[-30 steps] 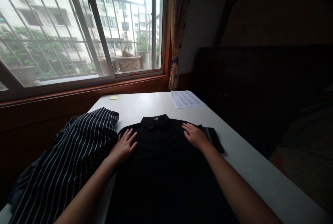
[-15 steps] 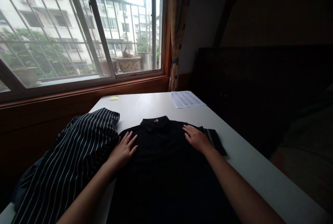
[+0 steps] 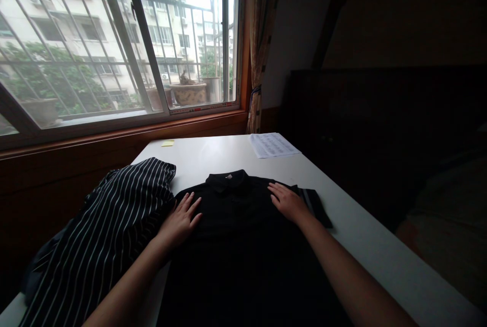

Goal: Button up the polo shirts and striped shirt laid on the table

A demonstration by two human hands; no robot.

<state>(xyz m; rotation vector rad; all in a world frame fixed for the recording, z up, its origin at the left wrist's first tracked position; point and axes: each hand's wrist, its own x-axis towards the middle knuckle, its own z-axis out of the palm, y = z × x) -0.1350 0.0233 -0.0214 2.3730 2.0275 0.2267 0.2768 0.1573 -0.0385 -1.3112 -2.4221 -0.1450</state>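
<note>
A black polo shirt (image 3: 239,246) lies spread front side up, its collar toward the window and a small pale label showing inside the neck. My left hand (image 3: 180,220) rests flat with fingers spread on the shirt's left shoulder. On the opposite shoulder lies my right hand (image 3: 287,201), palm down, fingers stretched out. Past that hand a sleeve with grey stripes (image 3: 314,205) sticks out over the white table. Beside my left forearm is a black garment with white stripes (image 3: 110,225), loosely heaped. Both hands hold nothing.
The white table (image 3: 213,149) carries printed paper sheets (image 3: 273,145) at its far right corner and a yellow sticky note (image 3: 168,143) at the far left. Behind it are a barred window (image 3: 182,38) and a tied curtain (image 3: 258,53). The right side is dark.
Both hands stay flat on the shoulders of the black polo shirt. The shirt's upper part and right sleeve sit slightly lower in view than a second ago.
</note>
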